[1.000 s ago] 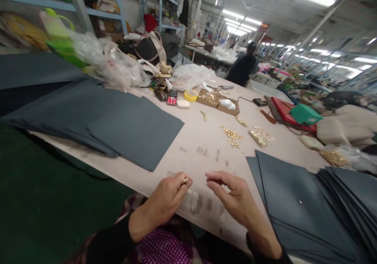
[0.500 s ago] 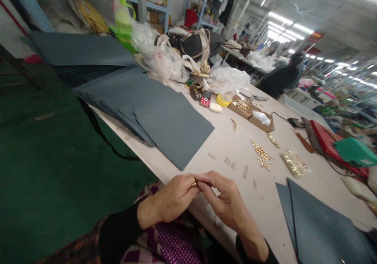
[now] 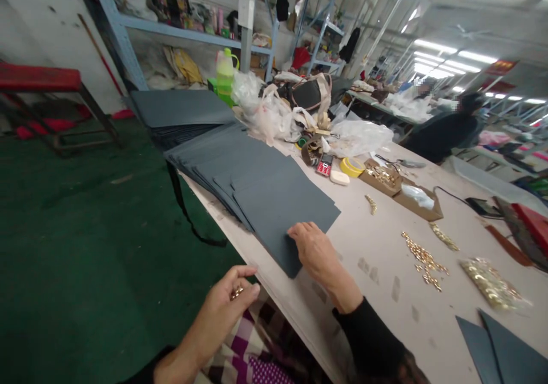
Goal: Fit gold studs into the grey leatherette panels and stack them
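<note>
My left hand (image 3: 225, 301) is beside the table's near edge, its fingers curled around several small gold metal pieces (image 3: 237, 292). Thumb and forefinger stand a little apart there. My right hand (image 3: 314, 253) lies over the front right part of the top dark grey sheet (image 3: 274, 213), fingers bent and drawn together, tips touching its surface. Whatever may be between those fingertips is hidden. Below that sheet, more grey sheets (image 3: 201, 161) are fanned out in an overlapping pile. Loose gold pieces (image 3: 423, 258) are scattered on the table to the right of my right hand.
A clear bag of gold pieces (image 3: 492, 284) and more grey sheets (image 3: 514, 344) lie to the right. Farther back are cardboard boxes (image 3: 417, 198), yellow tape (image 3: 351, 167), a phone (image 3: 324, 164) and plastic bags (image 3: 274, 116). A person (image 3: 445, 127) is in the background.
My hands were together at the table edge and have parted. The right reached forward-left onto the grey sheet; the left drew back with the gold pieces. The view turned left.
</note>
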The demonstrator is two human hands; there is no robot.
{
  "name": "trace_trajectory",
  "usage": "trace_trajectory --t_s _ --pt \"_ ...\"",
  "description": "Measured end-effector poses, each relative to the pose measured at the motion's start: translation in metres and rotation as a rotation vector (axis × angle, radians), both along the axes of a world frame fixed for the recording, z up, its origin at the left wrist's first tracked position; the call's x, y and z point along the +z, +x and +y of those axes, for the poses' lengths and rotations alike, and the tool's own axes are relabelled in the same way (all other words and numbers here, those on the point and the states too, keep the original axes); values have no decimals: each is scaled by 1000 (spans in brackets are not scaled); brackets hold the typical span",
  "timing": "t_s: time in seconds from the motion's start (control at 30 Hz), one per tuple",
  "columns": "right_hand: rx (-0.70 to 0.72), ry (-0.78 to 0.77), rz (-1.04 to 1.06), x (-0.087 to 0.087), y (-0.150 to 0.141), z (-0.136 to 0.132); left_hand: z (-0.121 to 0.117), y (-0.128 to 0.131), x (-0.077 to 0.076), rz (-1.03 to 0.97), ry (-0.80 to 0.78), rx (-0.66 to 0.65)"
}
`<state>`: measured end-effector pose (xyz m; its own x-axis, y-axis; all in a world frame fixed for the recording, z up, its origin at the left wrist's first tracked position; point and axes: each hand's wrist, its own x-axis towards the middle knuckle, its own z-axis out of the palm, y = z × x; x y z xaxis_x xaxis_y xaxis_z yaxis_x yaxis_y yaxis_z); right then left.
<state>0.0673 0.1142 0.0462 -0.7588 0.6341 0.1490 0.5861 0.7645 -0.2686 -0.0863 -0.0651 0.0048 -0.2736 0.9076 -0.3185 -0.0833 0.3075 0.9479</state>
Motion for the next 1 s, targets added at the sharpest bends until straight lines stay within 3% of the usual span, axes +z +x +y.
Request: trace_trajectory --t_s 0.07,0.2,0.37,0.5,0.8,1.0 --pt "67 -188 -55 12 13 -13 -7 1 -3 -48 6 8" --pt "187 -657 -23 28 42 -40 -13 13 -2 -342 110 -43" --pt "-156 -896 288 2 51 -50 -14 27 7 -370 125 -44" --pt "-248 -1105 452 -15 44 -45 -3 30 14 -367 107 -105" --pt "-232 -1178 372 -4 32 -44 13 33 16 -440 -29 15" --pt "-234 -1095 398 -5 31 -50 10 32 13 -299 -60 -48"
